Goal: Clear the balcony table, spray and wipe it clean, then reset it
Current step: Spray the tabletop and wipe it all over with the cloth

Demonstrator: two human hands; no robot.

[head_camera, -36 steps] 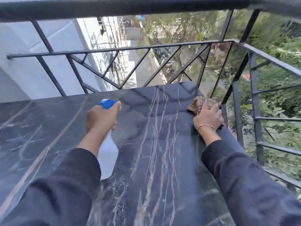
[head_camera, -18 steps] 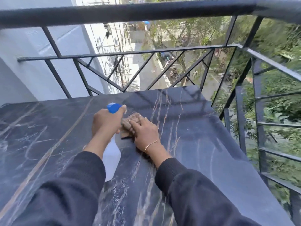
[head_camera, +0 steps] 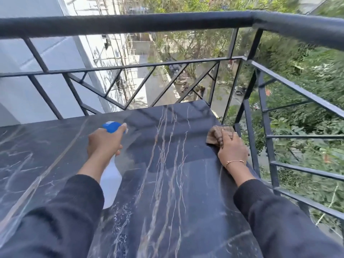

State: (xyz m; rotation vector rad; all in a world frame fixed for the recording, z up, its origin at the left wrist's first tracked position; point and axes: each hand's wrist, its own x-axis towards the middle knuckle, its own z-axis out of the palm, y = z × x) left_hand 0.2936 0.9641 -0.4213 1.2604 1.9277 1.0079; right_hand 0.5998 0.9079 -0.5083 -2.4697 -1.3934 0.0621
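The balcony table [head_camera: 167, 183] has a dark marble top with pale veins and wet streaks. My left hand [head_camera: 104, 142] grips a white spray bottle [head_camera: 111, 183] with a blue head, held just above the table's middle-left. My right hand [head_camera: 232, 148] presses a brown cloth [head_camera: 216, 135] flat on the table at its far right edge, close to the railing. Most of the cloth is under my fingers.
A black metal railing [head_camera: 167, 23] runs along the far and right sides of the table, with a drop to a street and trees beyond. A white wall [head_camera: 37, 53] stands at the far left.
My right hand has swept the cloth from the middle of the table, beside the bottle, out to the right edge. The left hand and bottle have hardly moved.
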